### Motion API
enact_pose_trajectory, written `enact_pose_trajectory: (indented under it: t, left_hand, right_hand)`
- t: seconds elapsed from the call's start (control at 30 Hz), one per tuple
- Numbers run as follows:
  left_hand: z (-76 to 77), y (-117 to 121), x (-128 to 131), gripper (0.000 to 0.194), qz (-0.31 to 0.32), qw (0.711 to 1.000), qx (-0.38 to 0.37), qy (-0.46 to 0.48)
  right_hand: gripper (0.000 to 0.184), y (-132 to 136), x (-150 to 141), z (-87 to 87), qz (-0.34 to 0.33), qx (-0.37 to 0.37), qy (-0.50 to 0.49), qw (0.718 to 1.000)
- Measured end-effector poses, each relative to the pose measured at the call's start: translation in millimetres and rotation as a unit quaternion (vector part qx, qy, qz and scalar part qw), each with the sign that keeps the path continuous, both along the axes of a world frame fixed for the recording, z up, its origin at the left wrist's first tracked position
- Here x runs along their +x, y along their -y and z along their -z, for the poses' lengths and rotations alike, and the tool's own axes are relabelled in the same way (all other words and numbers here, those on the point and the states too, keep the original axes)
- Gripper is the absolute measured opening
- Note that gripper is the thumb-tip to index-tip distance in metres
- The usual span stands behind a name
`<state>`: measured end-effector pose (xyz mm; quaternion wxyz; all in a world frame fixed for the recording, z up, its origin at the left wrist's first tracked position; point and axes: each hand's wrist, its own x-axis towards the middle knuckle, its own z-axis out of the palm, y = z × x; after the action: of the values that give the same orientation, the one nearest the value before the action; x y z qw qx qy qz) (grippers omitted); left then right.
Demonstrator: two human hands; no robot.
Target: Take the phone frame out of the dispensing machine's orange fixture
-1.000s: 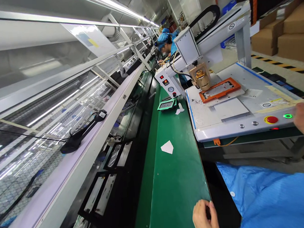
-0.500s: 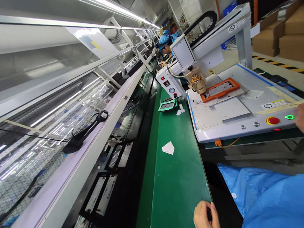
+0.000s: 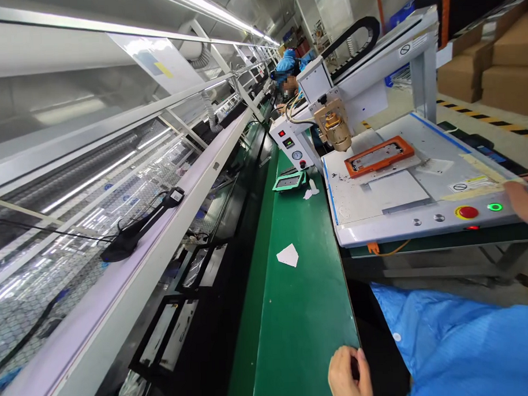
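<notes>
While orange tray (image 3: pixel 379 157) holds a panel, left hand (image 3: pixel 349 375) on belt (image 3: pixel 302 312)

Long green bench (image 3: pixel 306 312), ceiling strip lights (image 3: pixel 223 17)

The right hand (image 3: pixel 525 202) is cut off by the right edge; whether it holds anything cannot be determined. The left hand (image 3: pixel 349 375) is cut off by the bottom edge, fingers curled at the near edge of the counter (image 3: pixel 302 312). Labels on the machine (image 3: pixel 419 187) are too small to read. The far co-worker (image 3: pixel 288 70) is largely hidden behind it.
</notes>
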<state>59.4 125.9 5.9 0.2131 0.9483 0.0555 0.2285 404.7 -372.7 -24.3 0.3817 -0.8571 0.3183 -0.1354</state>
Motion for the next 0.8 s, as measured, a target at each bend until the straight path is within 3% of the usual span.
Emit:
enact_pose_trajectory:
  t: [0.07, 0.17, 0.33, 0.43, 0.5, 0.7, 0.8]
  left_hand:
    - [-5.9, 1, 0, 0.049, 0.005, 1.000, 0.005, 0.000]
    - [-15.3, 2, 2, 0.048, 0.016, 1.000, 0.006, 0.001]
    - [-27.9, 3, 6, 0.050, 0.026, 1.000, 0.001, -0.007]
    - [-34.6, 3, 9, 0.051, 0.027, 1.000, -0.003, -0.013]
    - [-38.9, 4, 11, 0.051, 0.023, 1.000, -0.003, -0.018]
    - [-43.0, 15, 17, 0.050, -0.010, 0.999, 0.039, -0.001]
    - [-42.6, 21, 18, 0.046, -0.050, 0.998, 0.045, 0.005]
  right_hand:
    - [0.090, -4, 11, -23.9, -0.019, -0.048, -0.015, 0.999]
    - [0.079, -24, 33, -58.3, -0.141, -0.158, 0.080, 0.974]
    - [0.050, -68, 80, -95.1, -0.338, -0.238, 0.283, 0.865]
    - [0.032, -80, 103, -103.2, -0.422, -0.275, 0.326, 0.800]
    - [0.026, -83, 113, -104.1, -0.460, -0.296, 0.319, 0.774]
    - [0.029, -80, 120, -91.2, -0.521, -0.340, 0.321, 0.714]
    - [0.040, -77, 119, -94.8, -0.523, -0.339, 0.321, 0.713]
